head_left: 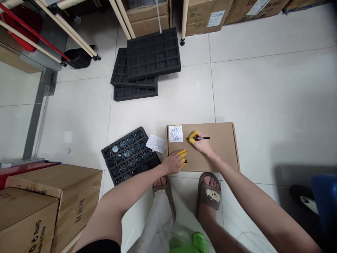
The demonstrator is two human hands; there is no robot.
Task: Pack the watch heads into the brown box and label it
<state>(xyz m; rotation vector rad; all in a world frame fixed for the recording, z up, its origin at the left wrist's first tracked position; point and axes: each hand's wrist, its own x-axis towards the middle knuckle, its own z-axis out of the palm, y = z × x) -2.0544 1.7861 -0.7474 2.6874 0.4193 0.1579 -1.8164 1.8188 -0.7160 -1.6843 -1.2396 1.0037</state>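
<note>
I have the right hand closed around a black pen, its tip at the top of a flat cardboard box, just right of a white label covered in scribbled lines. My left hand rests over the box's near left corner, its fingers curled on a small black piece that I can't make out further. Both hands wear yellow finger covers. Left of the box, a white note with handwriting overlaps a black foam tray of round, glossy discs. Farther out on the tiled floor I see three foam trays stacked askew, near cardboard cartons.
</note>
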